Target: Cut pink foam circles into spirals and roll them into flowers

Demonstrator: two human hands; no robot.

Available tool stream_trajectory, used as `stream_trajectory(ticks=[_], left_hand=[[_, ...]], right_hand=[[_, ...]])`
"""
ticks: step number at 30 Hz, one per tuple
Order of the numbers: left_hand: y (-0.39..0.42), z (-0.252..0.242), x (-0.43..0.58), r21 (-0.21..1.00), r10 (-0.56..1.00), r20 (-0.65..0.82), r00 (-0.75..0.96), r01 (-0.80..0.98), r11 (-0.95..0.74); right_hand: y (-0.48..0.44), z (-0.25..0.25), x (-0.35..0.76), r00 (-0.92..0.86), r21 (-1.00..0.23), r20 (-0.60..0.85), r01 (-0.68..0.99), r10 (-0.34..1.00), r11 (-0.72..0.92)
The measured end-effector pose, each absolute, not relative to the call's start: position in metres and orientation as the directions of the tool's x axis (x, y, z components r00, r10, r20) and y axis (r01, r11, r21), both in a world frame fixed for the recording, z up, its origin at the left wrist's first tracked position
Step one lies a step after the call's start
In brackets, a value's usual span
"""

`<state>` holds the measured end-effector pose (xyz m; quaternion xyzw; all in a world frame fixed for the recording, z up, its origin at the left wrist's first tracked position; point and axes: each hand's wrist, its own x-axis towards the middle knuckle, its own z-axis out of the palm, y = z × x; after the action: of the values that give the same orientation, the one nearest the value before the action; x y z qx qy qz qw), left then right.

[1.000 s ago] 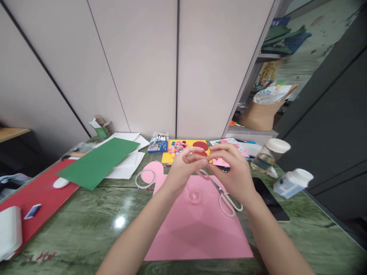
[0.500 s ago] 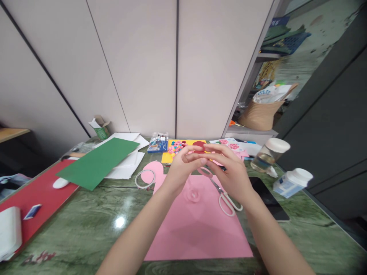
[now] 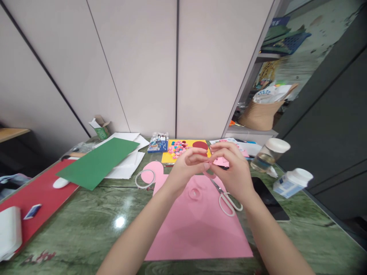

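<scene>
My left hand (image 3: 189,168) and my right hand (image 3: 231,168) meet above the pink sheet (image 3: 197,233), thumbs and fingers pinched together. Between them is a narrow pink paper strip (image 3: 210,175), with a curved part hanging below the fingertips; the rest is hidden by my fingers. On the sheet below lies a coiled pink paper strip (image 3: 194,194). White-handled scissors (image 3: 228,204) rest at the sheet's right side, under my right hand. A white tape ring (image 3: 137,179) overlaps a pink paper circle (image 3: 153,170) left of my left hand.
Colourful pompoms (image 3: 178,149) and a dark red circle (image 3: 200,145) lie on yellow paper at the back. Green card (image 3: 99,162) covers white and red sheets at left. A black tablet (image 3: 269,200), a jar (image 3: 269,154) and a white bottle (image 3: 292,182) stand or lie at right.
Both hands have shifted slightly right, and their fingers have bent closer together at the tips. The hanging pink strip has moved right with them, uncovering the dark red circle more.
</scene>
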<state>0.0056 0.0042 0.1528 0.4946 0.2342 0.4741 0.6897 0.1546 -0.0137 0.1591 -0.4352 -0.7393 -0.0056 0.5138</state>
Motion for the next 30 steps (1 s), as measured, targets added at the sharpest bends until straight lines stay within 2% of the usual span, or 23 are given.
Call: stream_trajectory(ticks=[4, 9, 20, 30], left_hand=[[0.0032, 0.1513, 0.0079, 0.908, 0.881, 0.139, 0.451, -0.414, 0.068], [0.0060, 0.1483, 0.0076, 0.902, 0.913, 0.138, 0.385, -0.429, 0.044], [0.0092, 0.1503, 0.0017, 0.901, 0.903, 0.187, 0.386, -0.433, -0.001], [0.0064, 0.1482, 0.0067, 0.917, 0.921, 0.148, 0.360, -0.399, 0.009]], right_hand=[[-0.0142, 0.1599, 0.1525, -0.110, -0.436, 0.753, 0.654, 0.649, 0.618], [-0.0164, 0.1623, 0.1523, -0.136, -0.425, 0.742, 0.662, 0.656, 0.618], [-0.0172, 0.1619, 0.1552, -0.329, -0.320, 0.715, 0.631, 0.617, 0.707], [-0.0157, 0.1600, 0.1551, -0.174, -0.343, 0.775, 0.691, 0.607, 0.636]])
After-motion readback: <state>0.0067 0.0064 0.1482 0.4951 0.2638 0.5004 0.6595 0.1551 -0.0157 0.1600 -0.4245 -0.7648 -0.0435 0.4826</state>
